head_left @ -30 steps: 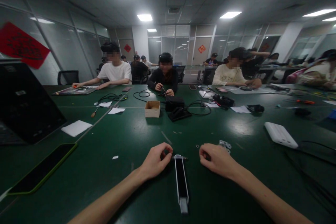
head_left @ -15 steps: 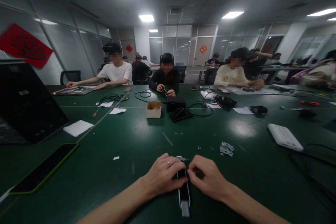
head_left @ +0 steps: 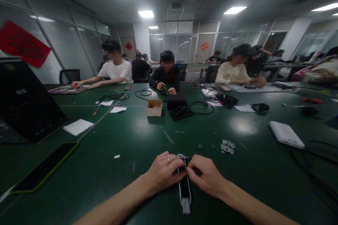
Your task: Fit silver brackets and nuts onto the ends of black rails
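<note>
A long, narrow silver-edged frame (head_left: pixel 185 188) with a dark middle and a light grey block at its near end lies lengthwise on the green table in front of me. My left hand (head_left: pixel 166 169) is closed on its far part from the left, thumb and fingers pressed against it. From the right, my right hand (head_left: pixel 206 175) meets the frame's edge with thumb and forefinger pinched; whatever is between those fingertips is hidden. Close to the far end, a small thin piece sticks out sideways. Several small metal plates (head_left: pixel 227 146) lie beyond my right hand, beside a little ring-shaped nut (head_left: pixel 200 146).
A green-edged phone (head_left: pixel 44 167) and a folded white cloth (head_left: pixel 78 127) lie left, near a black HP computer (head_left: pixel 26 102). Ahead stands a small cardboard box (head_left: pixel 154 108); a white power bank (head_left: pixel 286 134) is at right. Co-workers sit across the table (head_left: pixel 142 133).
My right hand has shifted slightly left, its fingertips now against the frame. The left thumb has moved a little up along it. The view has tilted slightly.
</note>
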